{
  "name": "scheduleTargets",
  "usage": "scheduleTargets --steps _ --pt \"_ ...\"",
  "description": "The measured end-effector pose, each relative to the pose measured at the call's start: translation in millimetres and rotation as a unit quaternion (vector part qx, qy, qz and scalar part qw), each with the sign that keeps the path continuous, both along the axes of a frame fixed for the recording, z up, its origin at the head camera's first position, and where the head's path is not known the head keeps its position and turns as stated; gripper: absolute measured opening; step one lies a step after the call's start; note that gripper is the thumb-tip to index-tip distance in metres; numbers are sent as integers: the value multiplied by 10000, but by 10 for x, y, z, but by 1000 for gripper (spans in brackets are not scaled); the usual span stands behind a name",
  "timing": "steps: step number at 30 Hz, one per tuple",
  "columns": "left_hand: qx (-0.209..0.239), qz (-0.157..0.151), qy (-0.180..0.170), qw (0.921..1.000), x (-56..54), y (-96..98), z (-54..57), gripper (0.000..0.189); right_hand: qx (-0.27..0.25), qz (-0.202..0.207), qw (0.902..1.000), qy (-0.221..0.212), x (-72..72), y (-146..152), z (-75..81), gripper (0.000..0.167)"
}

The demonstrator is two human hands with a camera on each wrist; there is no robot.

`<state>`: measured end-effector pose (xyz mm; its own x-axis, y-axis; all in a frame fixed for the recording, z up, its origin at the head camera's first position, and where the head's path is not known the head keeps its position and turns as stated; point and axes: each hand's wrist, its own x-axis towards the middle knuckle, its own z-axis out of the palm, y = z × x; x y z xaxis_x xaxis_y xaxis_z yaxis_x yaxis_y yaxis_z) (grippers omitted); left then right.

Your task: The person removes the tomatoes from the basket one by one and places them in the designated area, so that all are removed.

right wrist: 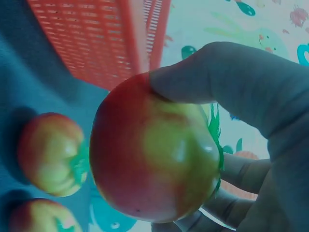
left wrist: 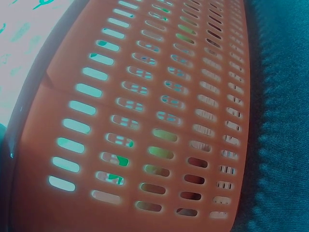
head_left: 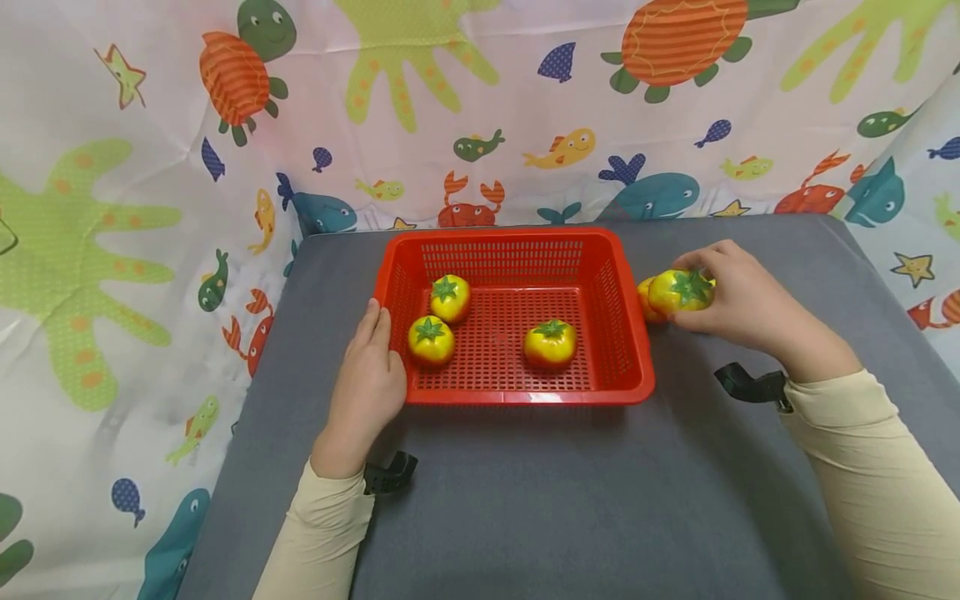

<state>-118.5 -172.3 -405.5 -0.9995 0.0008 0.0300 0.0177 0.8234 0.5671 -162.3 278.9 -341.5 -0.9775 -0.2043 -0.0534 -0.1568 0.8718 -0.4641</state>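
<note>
My right hand (head_left: 738, 292) grips a red-and-yellow toy tomato (head_left: 678, 292) with a green leafy top, just outside the right wall of the red basket (head_left: 502, 398). In the right wrist view, thumb and fingers wrap the held tomato (right wrist: 154, 150). Two more tomatoes (right wrist: 52, 154) lie on the table below it; in the head view one of them (head_left: 649, 302) peeks out behind the held one. My left hand (head_left: 367, 383) rests along the basket's left side, its fingers extended beside the rim. Inside the basket sit three tomatoes (head_left: 551, 344), two at left and one right of centre.
A grey cloth (head_left: 525, 500) covers the table. Behind and at both sides hangs a white curtain (head_left: 420, 167) printed with sea animals. Perforated basket wall (left wrist: 145, 121) fills most of the left wrist view. Dark straps (head_left: 750, 385) hang at both wrists.
</note>
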Motion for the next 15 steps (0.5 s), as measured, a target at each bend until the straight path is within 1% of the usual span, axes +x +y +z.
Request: scheduleTargets --steps 4,8,11,15 --pt "-3 3 -14 10000 -1 3 -4 62 -83 -140 9997 -207 73 77 -138 67" --pt "-4 15 -5 10000 -1 3 -6 63 -179 -144 9992 -318 121 120 -280 68" --pt "0 19 37 10000 2 1 -7 62 -243 -82 9993 -262 142 129 -387 66" --pt "5 5 88 10000 2 2 -9 61 -253 -22 9997 -67 160 116 -527 62"
